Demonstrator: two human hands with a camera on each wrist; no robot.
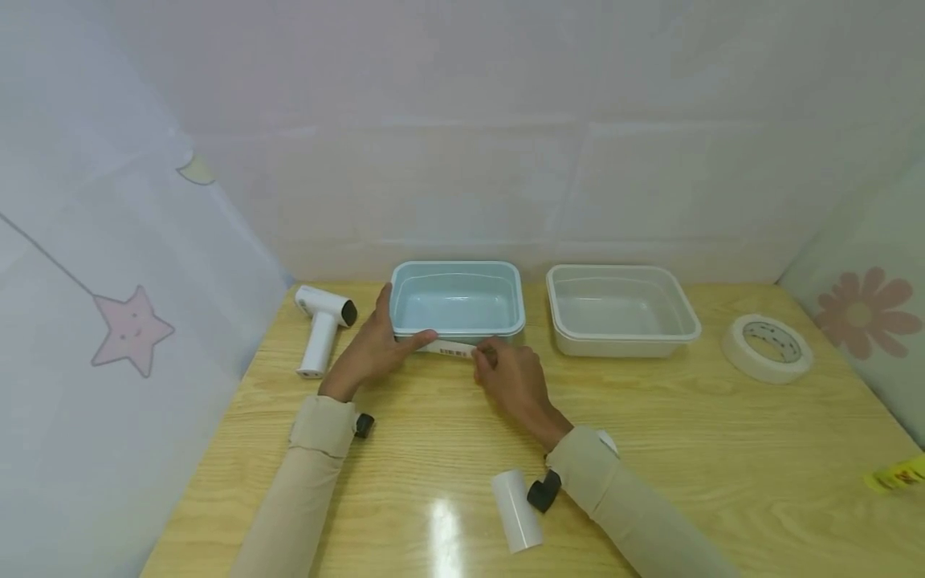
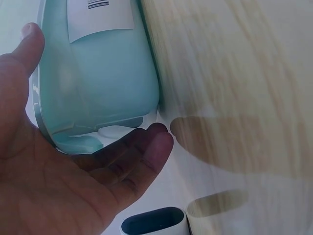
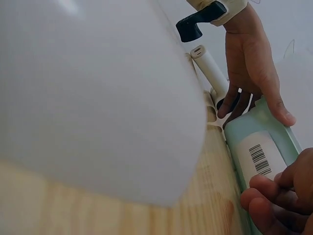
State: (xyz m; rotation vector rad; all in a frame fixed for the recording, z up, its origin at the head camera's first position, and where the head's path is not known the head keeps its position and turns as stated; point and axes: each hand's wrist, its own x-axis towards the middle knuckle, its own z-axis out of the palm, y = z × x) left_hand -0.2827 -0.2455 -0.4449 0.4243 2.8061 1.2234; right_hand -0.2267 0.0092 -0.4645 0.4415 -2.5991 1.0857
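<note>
A light blue plastic container (image 1: 458, 331) stands at the back of the table. On its front wall is a white barcode label (image 1: 451, 348), its left end slightly lifted from the wall in the left wrist view. My left hand (image 1: 372, 343) steadies the container's left end, fingers extended along the side and thumb by the front rim. My right hand (image 1: 515, 379) pinches the label's right end between thumb and forefinger. Close up, the right hand's fingertips (image 3: 264, 186) partly cover that end of the label (image 3: 257, 152).
Left of the container lies a white handheld scanner (image 1: 321, 325). A white container (image 1: 625, 347) and a roll of masking tape (image 1: 751, 363) are to the right. Near my right forearm lies a white roll (image 1: 516, 511). A yellow item (image 1: 896, 475) sits at the right edge.
</note>
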